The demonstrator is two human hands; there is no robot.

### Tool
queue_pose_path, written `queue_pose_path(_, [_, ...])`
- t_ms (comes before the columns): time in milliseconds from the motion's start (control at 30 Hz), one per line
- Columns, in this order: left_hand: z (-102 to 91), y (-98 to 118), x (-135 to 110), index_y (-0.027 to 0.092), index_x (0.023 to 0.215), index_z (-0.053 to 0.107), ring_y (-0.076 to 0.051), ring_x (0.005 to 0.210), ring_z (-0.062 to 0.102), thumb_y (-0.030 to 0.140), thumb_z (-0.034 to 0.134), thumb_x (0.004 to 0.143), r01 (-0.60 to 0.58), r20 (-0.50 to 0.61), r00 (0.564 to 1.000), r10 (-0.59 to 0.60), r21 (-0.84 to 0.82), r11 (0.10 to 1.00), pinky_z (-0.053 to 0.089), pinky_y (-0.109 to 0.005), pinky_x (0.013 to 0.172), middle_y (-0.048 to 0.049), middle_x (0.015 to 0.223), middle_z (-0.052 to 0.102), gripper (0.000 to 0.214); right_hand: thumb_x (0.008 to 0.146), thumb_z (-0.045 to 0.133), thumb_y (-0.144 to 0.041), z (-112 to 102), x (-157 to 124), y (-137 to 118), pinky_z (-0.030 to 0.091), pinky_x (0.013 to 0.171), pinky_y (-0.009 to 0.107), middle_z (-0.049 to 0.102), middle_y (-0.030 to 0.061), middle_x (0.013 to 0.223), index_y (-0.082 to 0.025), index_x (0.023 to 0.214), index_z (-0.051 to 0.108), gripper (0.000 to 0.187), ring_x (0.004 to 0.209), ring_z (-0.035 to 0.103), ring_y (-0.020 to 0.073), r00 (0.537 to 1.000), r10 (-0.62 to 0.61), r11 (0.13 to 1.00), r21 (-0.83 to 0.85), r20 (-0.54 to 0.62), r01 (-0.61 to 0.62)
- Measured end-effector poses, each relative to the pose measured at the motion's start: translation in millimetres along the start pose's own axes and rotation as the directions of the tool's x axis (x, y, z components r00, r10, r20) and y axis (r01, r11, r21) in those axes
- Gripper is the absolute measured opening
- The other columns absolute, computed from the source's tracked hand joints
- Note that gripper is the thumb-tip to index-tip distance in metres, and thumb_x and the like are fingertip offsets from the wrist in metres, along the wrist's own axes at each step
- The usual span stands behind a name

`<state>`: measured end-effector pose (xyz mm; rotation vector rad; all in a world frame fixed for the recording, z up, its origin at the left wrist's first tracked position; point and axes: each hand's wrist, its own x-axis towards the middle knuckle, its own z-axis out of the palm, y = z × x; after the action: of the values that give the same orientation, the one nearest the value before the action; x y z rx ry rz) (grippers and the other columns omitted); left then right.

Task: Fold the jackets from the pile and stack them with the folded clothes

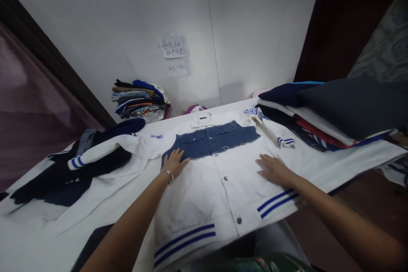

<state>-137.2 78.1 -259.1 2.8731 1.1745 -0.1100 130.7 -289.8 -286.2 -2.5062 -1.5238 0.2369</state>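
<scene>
1 white button-front jacket (pixel 194 197) with a frayed blue denim chest panel (pixel 199 146) fills the head view, lying face up on the white tabletop (pixel 24 244), blue stripes at its hem! The left hand (pixel 175 163) is spread wide, palm down, touching the panel's lower left corner. Across the button row, the right hand (pixel 274 171) lies flat on white cloth, fingers fanned. A tall stack of folded multicoloured clothes (pixel 140 100) sits behind, left; 2 handwritten paper notes (pixel 175 47) hang on the wall.
</scene>
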Motion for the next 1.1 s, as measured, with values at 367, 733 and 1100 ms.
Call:
queue_pose_path(367, [30.0,2.1,-122.3,0.021,0.14,0.043,-0.023,0.142,0.023,0.043,0.04,0.092,0.05,0.006,0.999,-0.05,-0.093,0.994,0.022,-0.042,0.114,-0.0076,0.153,0.029,0.053,0.091,0.03,-0.055,22.0,-38.7,51.3,0.025,0.109,0.056,0.035,0.0076,0.15,-0.024,0.135,0.049,0.057,0.14,0.027,0.0283,0.979,0.115,0.992,-0.026,-0.168,-0.121])
queue_pose_path(733, [28.6,-4.6,-205.4,0.015,0.135,0.044,-0.026,0.106,0.063,0.049,0.043,0.085,0.468,-0.004,0.862,-0.507,-0.379,0.798,0.048,-0.036,0.092,-0.0122,0.121,0.063,0.061,0.086,0.038,-0.057,13.4,-80.1,60.7,0.046,0.097,0.042,0.065,0.0101,0.12,-0.019,0.122,0.059,0.057,0.112,0.058,0.0281,0.914,0.22,0.972,0.155,-0.34,-0.176])
queue_pose_path(1100, [14.6,25.2,-222.7,0.017,0.142,0.033,-0.031,0.102,0.064,0.046,0.045,0.087,0.551,0.135,0.833,-0.537,-0.299,0.779,0.048,-0.039,0.082,-0.0148,0.114,0.067,0.063,0.083,0.037,-0.044,9.2,-72.8,58.7,0.049,0.082,0.036,0.064,0.0105,0.107,-0.018,0.123,0.057,0.051,0.09,0.063,0.0255,0.928,0.215,0.968,0.19,-0.306,-0.162])
